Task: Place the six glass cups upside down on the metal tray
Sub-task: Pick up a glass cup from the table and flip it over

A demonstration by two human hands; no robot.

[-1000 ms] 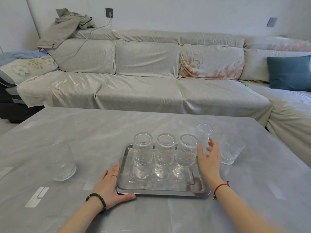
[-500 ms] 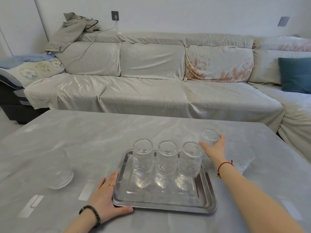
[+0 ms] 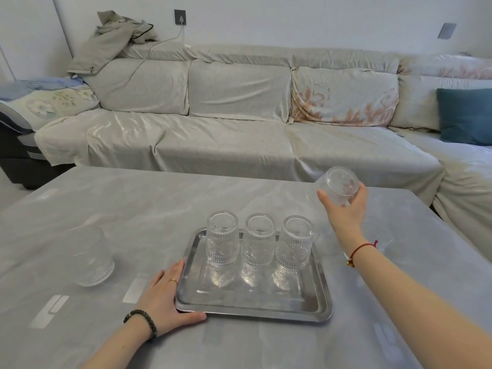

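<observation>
The right hand [image 3: 343, 209] is clamped around a glass cup [image 3: 339, 185] held in the air above the worktop [image 3: 149, 209], at about two o'clock from the metal tray [image 3: 253, 306]; the cup is tilted so that its thick base faces the camera, with thumb on the left side and fingers wrapped round the right. The left hand [image 3: 166, 299] lies flat and spread, gripping nothing, on the worktop at the tray's eight o'clock corner, fingers along the left rim and thumb touching the near edge. Three cups stand upside down in a row along the far half of the tray: the left cup [image 3: 222, 241], the middle cup [image 3: 258, 242] and the right cup [image 3: 295, 243], set just beside one another; the near half of the tray is bare. Another cup [image 3: 89, 255] stands on the worktop well apart at the tray's nine o'clock. Part of one more cup [image 3: 383, 239] shows faintly behind the right wrist, at about three o'clock from the tray. A covered sofa [image 3: 239, 129] runs along the far side.
</observation>
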